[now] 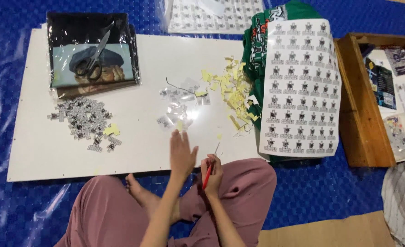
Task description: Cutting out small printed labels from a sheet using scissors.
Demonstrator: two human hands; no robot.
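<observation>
Gripping a red-handled pick tool (pixel 208 173) in the right hand (pixel 214 176), tip angled up toward the clear cut stickers (pixel 180 106) beyond. Stretching the left hand (pixel 182 155) flat and released just beside, reaching for those pieces. Keeping peeled yellow backing scraps (pixel 232 93) piled farther right, out of the way.

Red-handled tool (pixel 208 174) in right hand (pixel 214 171)
</observation>
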